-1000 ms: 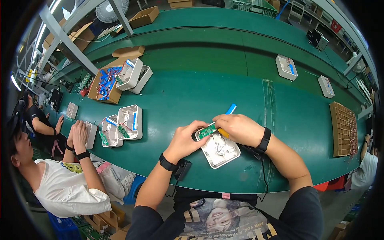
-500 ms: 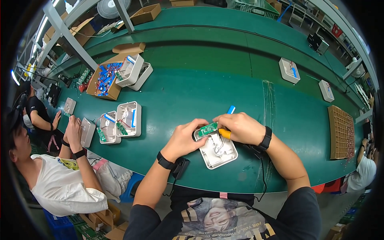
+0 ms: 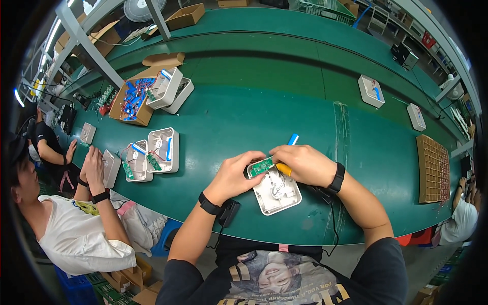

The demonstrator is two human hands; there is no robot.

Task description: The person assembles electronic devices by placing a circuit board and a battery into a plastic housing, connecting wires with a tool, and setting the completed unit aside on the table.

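In front of me on the bench sits an open white plastic housing (image 3: 278,199), its ribbed inside facing up. My left hand (image 3: 235,175) grips a green circuit board (image 3: 261,166) by its ends at the housing's far edge. Curled around a tool with a yellow handle (image 3: 283,169), my right hand (image 3: 305,165) works beside the board's right end; the tool's tip and exact kind are hidden. A blue cylindrical battery (image 3: 293,139) pokes out beyond the right knuckles. Thin wires run over a round part inside the housing.
Left of me stand open housings (image 3: 163,150) with boards and batteries, and behind them a carton (image 3: 137,101) of blue batteries. A co-worker (image 3: 81,218) sits at left. Two housings (image 3: 371,91) lie on the far belt. A gridded brown tray (image 3: 433,169) stands at right.
The housings on the far belt have slid slightly to the right. My hands, the board and the yellow-handled tool have barely shifted.
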